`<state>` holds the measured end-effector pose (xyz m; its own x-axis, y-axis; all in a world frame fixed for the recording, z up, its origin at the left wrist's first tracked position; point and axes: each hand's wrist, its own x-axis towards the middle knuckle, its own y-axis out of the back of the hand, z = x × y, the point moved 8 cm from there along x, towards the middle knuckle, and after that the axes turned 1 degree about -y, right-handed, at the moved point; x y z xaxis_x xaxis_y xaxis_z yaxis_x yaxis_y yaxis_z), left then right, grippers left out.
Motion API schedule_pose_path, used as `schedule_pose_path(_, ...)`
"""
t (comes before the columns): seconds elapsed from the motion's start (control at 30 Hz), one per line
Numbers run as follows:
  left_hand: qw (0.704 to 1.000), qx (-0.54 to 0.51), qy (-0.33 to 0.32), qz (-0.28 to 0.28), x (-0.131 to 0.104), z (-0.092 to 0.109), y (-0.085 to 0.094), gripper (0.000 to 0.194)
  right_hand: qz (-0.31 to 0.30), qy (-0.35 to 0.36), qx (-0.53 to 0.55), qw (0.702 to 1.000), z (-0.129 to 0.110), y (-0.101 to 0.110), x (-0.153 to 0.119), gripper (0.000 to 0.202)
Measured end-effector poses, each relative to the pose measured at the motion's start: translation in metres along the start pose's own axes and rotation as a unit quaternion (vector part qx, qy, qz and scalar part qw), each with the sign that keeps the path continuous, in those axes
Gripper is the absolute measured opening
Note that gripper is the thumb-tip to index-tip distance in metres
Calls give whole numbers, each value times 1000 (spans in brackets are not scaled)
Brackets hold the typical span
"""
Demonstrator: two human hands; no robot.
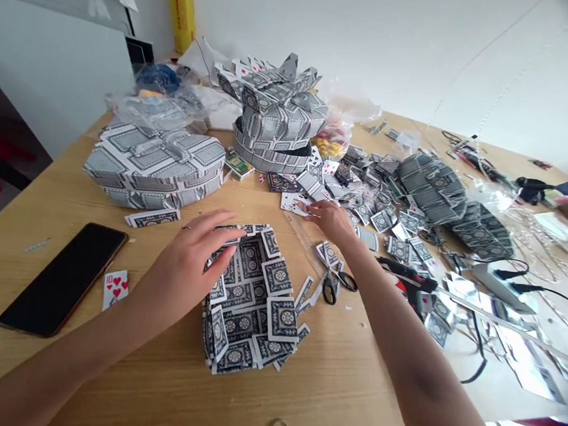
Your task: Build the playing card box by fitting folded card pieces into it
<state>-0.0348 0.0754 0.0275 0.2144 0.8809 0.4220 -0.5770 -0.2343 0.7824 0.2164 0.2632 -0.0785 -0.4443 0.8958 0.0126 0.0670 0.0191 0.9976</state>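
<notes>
An open box woven from folded playing cards [246,323] stands on the wooden table, dark patterned backs showing. My left hand [199,255] is over its upper left rim, fingers apart; whether it touches the rim is unclear. Farther off, my right hand [331,221] reaches to face-up white cards [292,202], its fingertips on or just above them, no card seen lifted. Black-handled scissors [335,279] lie right of the box with their blades over a card. A dark deck [283,183] is just behind the white cards.
Lidded card baskets [155,164] and a stacked card basket [282,122] stand at the back. Folded cards [384,219] are piled on the right, near a glue gun [406,273] and a power strip [502,287]. A phone [64,279] and a ten of hearts [116,288] lie at left.
</notes>
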Motion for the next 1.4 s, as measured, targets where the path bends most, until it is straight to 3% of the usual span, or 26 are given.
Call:
schedule_pose_path(0.2, 999, 6, -42, 11, -7, 21, 4, 26, -12, 45, -47, 998, -11, 12, -1, 23)
schedule_pose_path(0.37, 998, 5, -61, 16, -12, 36, 10, 28, 65, -12, -96, 993, -26, 46, -25, 33)
schedule_pose_path(0.5, 996, -13, -84, -2, -27, 57, 11, 39, 119, -69, -119, 983, -40, 79, -101, 37)
schedule_pose_path(0.57, 992, -38, -118, -29, -45, 75, 3, 52, 119, -19, -120, 985, -58, 86, -150, 32)
schedule_pose_path(0.63, 979, -62, -186, -57, -73, 100, -12, 56, 126, 23, -101, 987, -77, 88, -200, 29)
schedule_pose_path(0.7, 945, -77, -315, -41, -110, 134, -27, 40, 131, 52, -63, 988, -94, 82, -242, 29)
schedule_pose_path(0.77, 928, -89, -360, -33, -136, 155, -47, 34, 113, 53, -28, 992, -107, 66, -272, 26)
schedule_pose_path(0.9, 943, -21, -299, -148, -151, 166, -112, 34, 105, 79, 56, 990, -128, 32, -308, 27)
schedule_pose_path(0.97, 952, 13, -269, -145, -146, 166, -130, 32, 118, 93, 100, 984, -131, 19, -320, 27)
schedule_pose_path(1.17, 966, -17, -212, -149, -137, 164, -155, 21, 115, 67, 211, 968, -114, -8, -339, 31)
schedule_pose_path(1.3, 966, -23, -190, -176, -141, 169, -165, 18, 147, 20, 225, 963, -100, -7, -346, 32)
schedule_pose_path(1.4, 974, -53, -138, -170, -137, 169, -169, 13, 161, -38, 225, 960, -92, -1, -349, 26)
